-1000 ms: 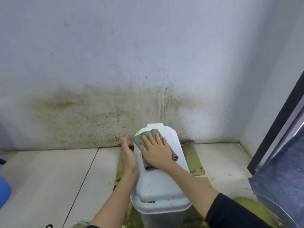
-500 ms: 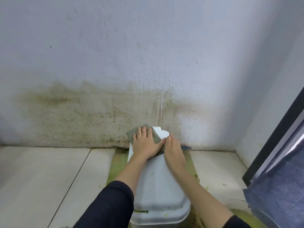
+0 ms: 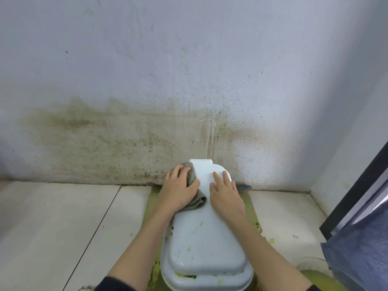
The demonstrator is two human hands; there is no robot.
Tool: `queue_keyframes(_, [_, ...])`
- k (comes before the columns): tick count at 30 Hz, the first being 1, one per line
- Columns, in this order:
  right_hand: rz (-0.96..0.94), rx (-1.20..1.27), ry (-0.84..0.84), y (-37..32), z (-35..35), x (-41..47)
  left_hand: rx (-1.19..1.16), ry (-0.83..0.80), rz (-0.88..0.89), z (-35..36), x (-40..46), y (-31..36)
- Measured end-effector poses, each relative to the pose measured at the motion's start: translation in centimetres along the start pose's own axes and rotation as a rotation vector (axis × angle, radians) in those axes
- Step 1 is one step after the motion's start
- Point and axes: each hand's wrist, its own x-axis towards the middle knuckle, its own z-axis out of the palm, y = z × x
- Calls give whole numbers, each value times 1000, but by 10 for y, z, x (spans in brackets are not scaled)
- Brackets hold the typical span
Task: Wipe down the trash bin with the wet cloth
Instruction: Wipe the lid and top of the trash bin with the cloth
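Observation:
A white trash bin stands on the floor against the stained wall, and its closed lid [image 3: 201, 238] carries green specks and smears. A grey-green wet cloth [image 3: 196, 201] lies bunched on the lid's far left part. My left hand [image 3: 178, 190] presses down on the cloth and covers most of it. My right hand [image 3: 225, 194] rests flat on the lid's far right part, fingers apart, holding nothing. The bin's body is hidden below the lid.
A green-stained mat [image 3: 253, 211] lies under the bin on pale floor tiles. A clear bowl of yellow-green liquid [image 3: 315, 277] sits at the bottom right beside blue-grey fabric [image 3: 361, 248]. A dark door frame [image 3: 357, 185] runs up the right side.
The cloth went from under my right hand to under my left hand. My left hand then slid it toward the lid's far left edge, and my right hand settled flat on the right.

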Motion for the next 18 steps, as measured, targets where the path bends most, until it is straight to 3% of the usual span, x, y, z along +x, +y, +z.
queue_keyframes(4, [30,148,14,1,-2,1,114,-77,-23,4,55,16])
queue_keyframes(8, [95,337,52,3,-4,1,292,-169,269,14,79,34])
queue_keyframes(12, [120,355,71,4,-6,-1,244,-285,492,13,58,25])
queue_keyframes(15, [101,306,80,5,-3,-1,121,-151,407,8,42,1])
queue_keyframes(18, [29,216,98,6,1,-1,-20,-110,111,0,46,-6])
